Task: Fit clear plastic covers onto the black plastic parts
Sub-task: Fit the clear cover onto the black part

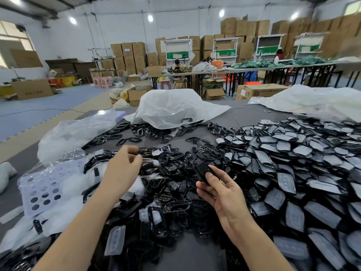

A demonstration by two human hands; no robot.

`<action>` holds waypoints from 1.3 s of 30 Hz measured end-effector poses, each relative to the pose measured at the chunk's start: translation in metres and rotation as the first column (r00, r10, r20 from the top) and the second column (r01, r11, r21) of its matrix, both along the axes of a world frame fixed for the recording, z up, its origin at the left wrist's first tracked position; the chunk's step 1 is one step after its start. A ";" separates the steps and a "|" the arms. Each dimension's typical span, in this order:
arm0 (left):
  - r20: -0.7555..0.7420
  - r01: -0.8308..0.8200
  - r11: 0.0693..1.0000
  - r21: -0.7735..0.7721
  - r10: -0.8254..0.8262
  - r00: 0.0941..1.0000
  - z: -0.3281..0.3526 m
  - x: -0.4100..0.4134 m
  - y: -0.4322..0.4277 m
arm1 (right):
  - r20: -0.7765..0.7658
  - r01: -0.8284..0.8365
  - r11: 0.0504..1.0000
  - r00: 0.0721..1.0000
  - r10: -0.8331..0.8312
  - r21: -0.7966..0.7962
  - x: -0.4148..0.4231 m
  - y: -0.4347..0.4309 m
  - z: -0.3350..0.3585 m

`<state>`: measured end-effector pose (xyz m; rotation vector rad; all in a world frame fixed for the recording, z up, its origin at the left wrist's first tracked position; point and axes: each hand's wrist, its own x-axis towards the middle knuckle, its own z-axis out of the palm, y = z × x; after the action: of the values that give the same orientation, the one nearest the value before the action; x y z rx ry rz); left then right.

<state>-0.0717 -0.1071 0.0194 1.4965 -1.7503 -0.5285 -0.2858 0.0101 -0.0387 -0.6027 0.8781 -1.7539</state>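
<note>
We read this as the pick-and-pair step: the right hand [220, 190] is palm-up over the middle of the grey table [244, 114], thumb and fingers pinched on one black part [204, 172] that sticks up and away from the fingertips; whether a cover already sits on it we can't tell, too dark and glossy. The left hand [125, 165] is reaching forward into the loose pile of black frames [170, 163], fingers curled together as if nipping something small, but the fingertips blur into the pile, so we can't say it's actually clamped on anything. Clear covers [115, 240] lie scattered near the front edge and under the crumpled plastic bags [74, 133] on the left; one sits flat just left of the left forearm. The big heap on the right [293, 163] looks like finished pieces, each black with a pale filmy face. To do this well, we'd keep the right grip on the part's edges only, leaving the face open, then bring a single cover in with the left, match its outline and the button bumps to the part before pressing, and seat one end first. Risk as we judge it: grabbing two nested covers, or a frame instead of a cover, since everything overlaps here. Done pieces go right, well apart from the raw pile.
</note>
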 end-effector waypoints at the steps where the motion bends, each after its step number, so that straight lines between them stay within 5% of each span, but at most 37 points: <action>1: 0.144 -0.011 1.000 -0.015 0.013 0.989 -0.003 0.009 0.002 | -0.010 0.000 1.000 1.000 0.000 0.003 0.001 0.000 0.000; 5: 0.570 -0.006 0.995 0.102 -0.054 0.820 -0.017 0.026 0.013 | -0.054 0.003 1.000 0.999 -0.003 0.009 0.003 -0.001 0.000; 8: 0.606 0.007 0.998 0.057 -0.040 0.795 -0.024 0.026 0.021 | -0.089 0.011 1.000 0.996 -0.009 0.024 0.005 -0.001 0.000; 15: 0.205 0.030 0.994 -0.106 -0.008 0.979 -0.030 0.029 0.033 | -0.126 0.002 0.999 0.992 0.002 0.036 0.006 0.001 0.002; 19: -0.093 0.130 0.988 -0.078 -0.137 0.986 -0.025 0.017 0.046 | -0.119 -0.033 0.999 0.992 0.036 0.024 0.007 0.002 0.003; 28: -0.461 0.359 0.933 0.029 -0.306 0.833 -0.046 -0.046 0.081 | -0.067 -0.230 0.971 0.972 0.226 -0.058 0.015 0.007 0.007; 32: -0.774 0.505 0.856 0.109 -0.246 0.583 -0.052 -0.050 0.088 | 0.026 -0.223 0.973 0.974 0.225 -0.064 0.014 0.005 0.008; 37: -0.929 0.629 0.772 0.098 -0.156 0.336 -0.050 -0.052 0.090 | 0.134 -0.303 0.949 0.940 0.313 -0.093 0.012 0.005 0.007; 39: -0.889 0.610 0.788 0.086 -0.215 0.404 -0.047 -0.049 0.092 | 0.154 -0.324 0.942 0.930 0.335 -0.093 0.011 0.006 0.007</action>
<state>-0.1210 -0.0153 -0.0277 0.6856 -1.1769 -1.6868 -0.2753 0.0158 -0.0312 -0.5979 0.5657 -1.5061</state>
